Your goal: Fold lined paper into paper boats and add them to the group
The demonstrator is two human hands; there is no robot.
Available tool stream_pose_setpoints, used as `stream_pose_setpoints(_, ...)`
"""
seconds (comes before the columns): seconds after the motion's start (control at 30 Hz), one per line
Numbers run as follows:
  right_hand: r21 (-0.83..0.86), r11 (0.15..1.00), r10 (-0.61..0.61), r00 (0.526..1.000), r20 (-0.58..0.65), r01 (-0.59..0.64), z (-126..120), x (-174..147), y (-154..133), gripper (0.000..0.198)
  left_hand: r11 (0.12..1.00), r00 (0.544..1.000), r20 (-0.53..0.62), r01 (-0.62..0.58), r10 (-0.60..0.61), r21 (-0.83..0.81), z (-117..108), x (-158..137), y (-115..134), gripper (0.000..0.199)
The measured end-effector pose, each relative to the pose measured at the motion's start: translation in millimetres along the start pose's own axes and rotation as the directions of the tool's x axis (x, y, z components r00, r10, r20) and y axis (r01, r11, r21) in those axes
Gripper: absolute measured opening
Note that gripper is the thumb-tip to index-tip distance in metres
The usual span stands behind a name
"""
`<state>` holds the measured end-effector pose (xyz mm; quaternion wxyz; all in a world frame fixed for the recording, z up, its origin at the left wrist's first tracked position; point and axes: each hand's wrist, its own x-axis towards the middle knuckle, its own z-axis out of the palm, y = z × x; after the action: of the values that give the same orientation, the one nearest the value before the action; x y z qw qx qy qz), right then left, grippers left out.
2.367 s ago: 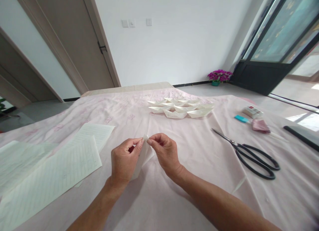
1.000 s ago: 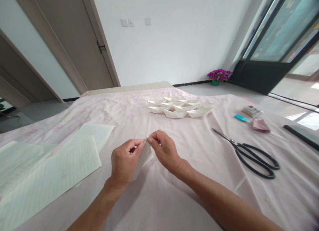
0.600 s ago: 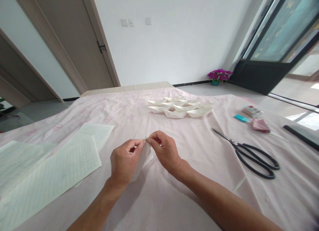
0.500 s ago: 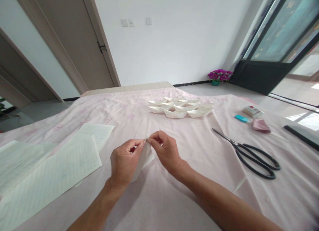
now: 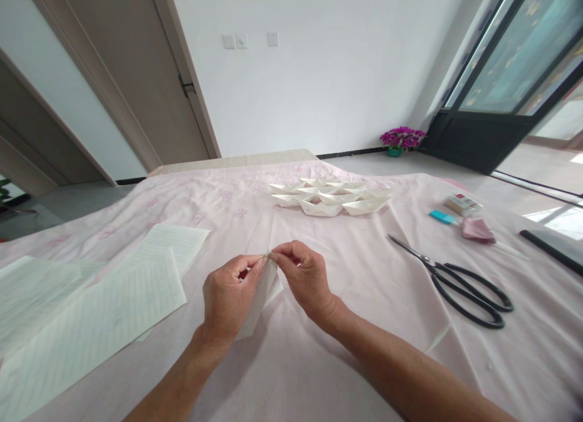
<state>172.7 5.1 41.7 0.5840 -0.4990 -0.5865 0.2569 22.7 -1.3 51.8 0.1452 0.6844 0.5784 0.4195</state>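
Between my hands is a folded sheet of paper (image 5: 260, 305), its top corner pinched by both. My left hand (image 5: 229, 294) closes thumb and forefinger on that corner from the left. From the right, my right hand (image 5: 306, 277) pinches the same spot, fingertips almost touching the left ones. The paper hangs down toward the cloth, partly hidden behind the left hand. Beyond my hands, several folded paper boats (image 5: 321, 198) stand grouped in rows. Lined sheets of paper (image 5: 132, 300) lie overlapping at the left.
Black-handled scissors (image 5: 455, 282) lie at the right on the pink flowered cloth (image 5: 364, 361). Past them are a blue-ended eraser-like piece (image 5: 441, 217), a small packet (image 5: 463, 204), a pink cloth item (image 5: 477, 231) and a dark-edged flat object (image 5: 551, 252).
My hands stay pinched at the paper's top corner, barely shifted. The paper's lower part has swung slightly, so a little more of it shows below the left hand.
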Motion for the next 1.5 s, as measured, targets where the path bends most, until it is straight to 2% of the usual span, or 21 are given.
stream_pose_setpoints(0.23,-0.224,0.963,-0.151,0.988,0.021,0.152,-3,-1,0,0.012,0.998,0.999,0.000,-0.051,0.051,0.019,0,-1,1,0.031)
stream_pose_setpoints(0.47,-0.376,0.907,-0.154,0.980,0.123,0.189,-7,-1,-3,0.014,0.995,0.998,-0.010,-0.063,0.064,0.073,1,-2,1,0.030)
stream_pose_setpoints(0.7,-0.305,0.943,-0.059,0.970,0.234,0.130,-11,7,-2,0.014,1.000,0.999,0.037,-0.004,0.004,-0.007,2,0,2,0.029)
stream_pose_setpoints(0.83,-0.252,0.964,-0.031,0.974,0.222,0.088,-10,8,-1,0.013,0.991,0.995,0.088,0.056,-0.046,-0.118,0,4,8,0.031)
stream_pose_setpoints(1.0,-0.055,0.996,0.081,0.981,0.174,-0.073,-3,7,3,0.016,0.955,0.988,0.123,0.121,-0.090,-0.272,1,5,12,0.032)
stream_pose_setpoints(1.2,0.161,0.968,0.160,0.966,0.201,-0.194,0,9,9,0.020,0.898,0.973,0.182,0.203,-0.141,-0.390,3,5,7,0.033)
stream_pose_setpoints(1.33,0.183,0.965,0.156,0.972,0.176,-0.188,-1,10,8,0.019,0.865,0.967,0.221,0.219,-0.129,-0.452,4,9,7,0.032)
stream_pose_setpoints(1.5,0.104,0.983,0.132,0.978,0.163,-0.150,-3,10,2,0.016,0.822,0.950,0.278,0.267,-0.138,-0.503,5,17,8,0.031)
